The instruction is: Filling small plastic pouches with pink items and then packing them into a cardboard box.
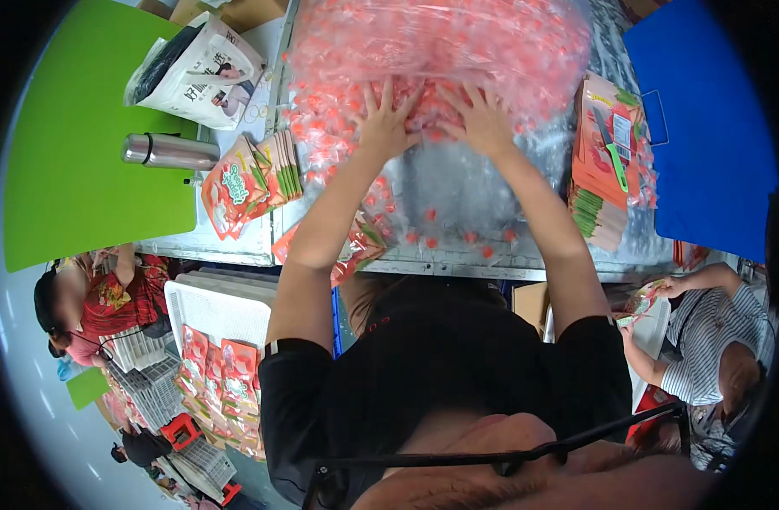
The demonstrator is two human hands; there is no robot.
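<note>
A large heap of small red-and-white wrapped sweets (321, 115) covers the far middle of the metal table, with a big see-through plastic bag (440, 38) over its back part. My left hand (387, 126) rests on the near edge of the heap, fingers spread. Beside it, my right hand (481, 126) also lies with its fingers apart among the sweets. Neither hand grips anything that I can make out. Several loose sweets (470, 237) are scattered on the tabletop between my forearms. Flat red pouches (355, 246) lie by my left forearm, partly covered by it.
Left on the table are stacked pouches (252, 183), a steel flask (170, 151) and a white bag (204, 72). A green-handled knife (615, 153) tops the pouch stack (589, 170) at right. Green (83, 144) and blue (704, 127) panels flank the table. Co-workers sit on both sides.
</note>
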